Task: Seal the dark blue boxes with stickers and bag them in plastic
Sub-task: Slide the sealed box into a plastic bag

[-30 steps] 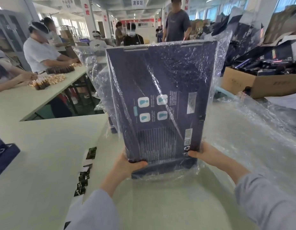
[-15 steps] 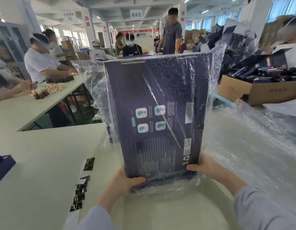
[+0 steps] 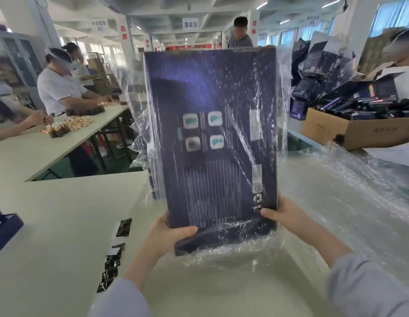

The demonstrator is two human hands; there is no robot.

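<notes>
A large dark blue box (image 3: 212, 133) stands upright in front of me, its printed back facing me, wrapped in a clear plastic bag (image 3: 282, 99) that hangs loose at the sides and bunches under its lower end. My left hand (image 3: 169, 234) grips the lower left corner, thumb across the front. My right hand (image 3: 283, 213) grips the lower right corner. The box is lifted off the table. A strip of black stickers (image 3: 114, 252) lies on the table to the left.
A pile of clear plastic bags (image 3: 336, 197) covers the table on the right. A cardboard carton (image 3: 350, 131) of dark items stands behind it. Another dark blue box (image 3: 4, 227) lies at the left edge. People work at a table (image 3: 27, 154) on the left.
The bagged box has risen and come closer to me, filling more of the view; both hands keep their grip on its lower corners.
</notes>
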